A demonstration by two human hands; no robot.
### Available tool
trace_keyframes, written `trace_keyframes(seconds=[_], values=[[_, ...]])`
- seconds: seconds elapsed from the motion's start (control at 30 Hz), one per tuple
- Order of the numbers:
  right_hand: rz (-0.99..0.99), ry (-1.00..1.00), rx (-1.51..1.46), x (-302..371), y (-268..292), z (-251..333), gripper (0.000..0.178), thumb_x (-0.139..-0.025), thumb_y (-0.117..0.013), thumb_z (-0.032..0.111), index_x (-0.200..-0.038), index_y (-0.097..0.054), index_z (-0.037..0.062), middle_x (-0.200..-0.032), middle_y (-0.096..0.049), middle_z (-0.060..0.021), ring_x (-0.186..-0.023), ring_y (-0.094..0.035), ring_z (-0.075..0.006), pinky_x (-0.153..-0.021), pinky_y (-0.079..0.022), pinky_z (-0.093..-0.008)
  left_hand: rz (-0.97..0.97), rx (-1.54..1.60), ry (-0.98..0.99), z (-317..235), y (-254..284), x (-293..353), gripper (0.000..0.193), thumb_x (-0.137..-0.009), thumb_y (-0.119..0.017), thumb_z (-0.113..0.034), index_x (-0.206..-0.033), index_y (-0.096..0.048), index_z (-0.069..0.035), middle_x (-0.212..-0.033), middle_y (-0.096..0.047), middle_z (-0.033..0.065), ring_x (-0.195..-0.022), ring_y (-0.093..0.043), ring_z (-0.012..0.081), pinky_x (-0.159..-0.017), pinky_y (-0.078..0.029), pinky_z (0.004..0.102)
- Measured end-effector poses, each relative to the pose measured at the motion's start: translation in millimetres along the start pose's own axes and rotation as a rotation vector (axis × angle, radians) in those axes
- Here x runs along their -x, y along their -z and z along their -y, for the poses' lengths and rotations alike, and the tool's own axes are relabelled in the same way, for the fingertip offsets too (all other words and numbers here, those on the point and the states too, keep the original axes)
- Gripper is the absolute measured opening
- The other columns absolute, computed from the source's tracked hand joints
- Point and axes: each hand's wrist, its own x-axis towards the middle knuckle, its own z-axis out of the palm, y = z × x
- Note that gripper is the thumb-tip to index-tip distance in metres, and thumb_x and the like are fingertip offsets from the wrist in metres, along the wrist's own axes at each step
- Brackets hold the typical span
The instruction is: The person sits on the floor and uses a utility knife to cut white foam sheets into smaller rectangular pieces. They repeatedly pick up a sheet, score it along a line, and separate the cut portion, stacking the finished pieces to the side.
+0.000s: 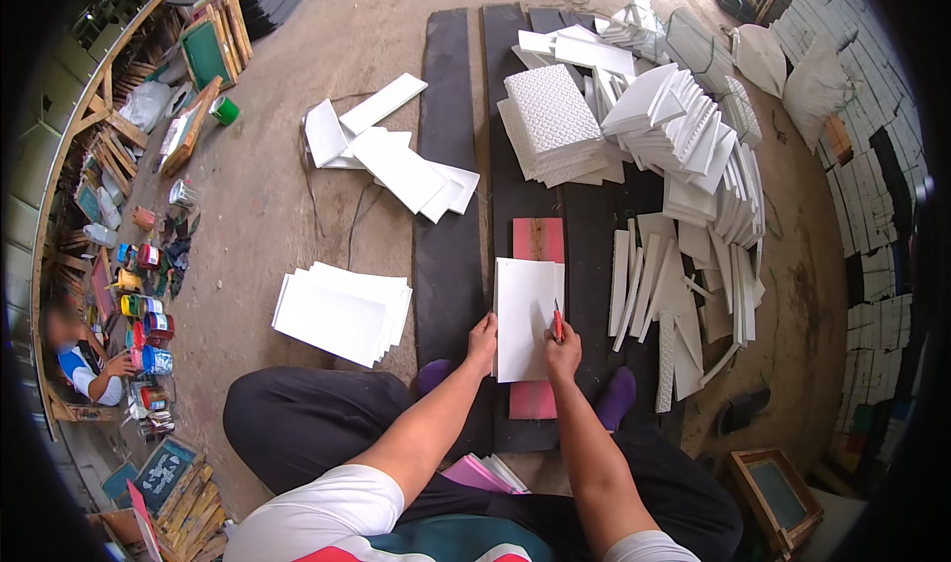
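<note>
A white rectangular foam-like sheet (523, 319) lies in front of me on a pink board (538, 240), whose ends show beyond it at top and bottom. My left hand (482, 342) grips the sheet's left edge. In my right hand (564, 354) is a red-handled utility knife (558, 324), its dark tip pointing away from me over the sheet's right side. Whether the blade touches the sheet I cannot tell. Left of my left hand sits a fanned stack of white sheets (337, 314).
Dark strips (446, 166) run along the floor. White offcuts (684, 324) and toppled sheet stacks (684, 136) crowd the right; more sheets (401, 166) lie far left. Paint jars (149, 309) line the left, with another person (89, 364) beside them. A framed screen (776, 498) is near right.
</note>
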Motion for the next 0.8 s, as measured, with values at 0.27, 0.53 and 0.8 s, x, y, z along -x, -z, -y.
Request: trace_keyframes(seconds=[0.27, 0.53, 0.8], values=[[0.003, -0.134, 0.081, 21, 3, 44, 0.076, -0.074, -0.092, 0.038, -0.143, -0.064, 0.0223, -0.118, -0.06, -0.0178, -0.111, -0.064, -0.0385, -0.097, -0.052, -0.0479, 0.016, 0.127, 0.085, 6, 1, -3, 0.05, -0.112, -0.051, -0.037, -0.146, -0.055, 0.0, -0.13, -0.069, 0.0097, -0.115, -0.066, 0.0197, -0.1, -0.053, 0.0364], [-0.005, -0.168, 0.09, 23, 0, 51, 0.074, -0.075, -0.091, 0.039, -0.142, -0.064, 0.0284, -0.117, -0.059, -0.0173, -0.11, -0.064, -0.0393, -0.097, -0.052, -0.0489, 0.024, 0.136, 0.102, -6, -2, 4, 0.049, -0.113, -0.049, -0.037, -0.143, -0.057, 0.0, -0.131, -0.069, 0.0114, -0.116, -0.066, 0.0221, -0.099, -0.054, 0.0382], [-0.018, -0.151, 0.112, 22, -5, 47, 0.072, -0.075, -0.091, 0.041, -0.141, -0.065, 0.0294, -0.116, -0.059, -0.0168, -0.108, -0.065, -0.0393, -0.095, -0.053, -0.0497, 0.082, 0.139, 0.107, -6, 3, 0, 0.054, -0.112, -0.049, -0.038, -0.149, -0.049, 0.001, -0.141, -0.062, 0.0146, -0.127, -0.062, 0.026, -0.107, -0.05, 0.0416]])
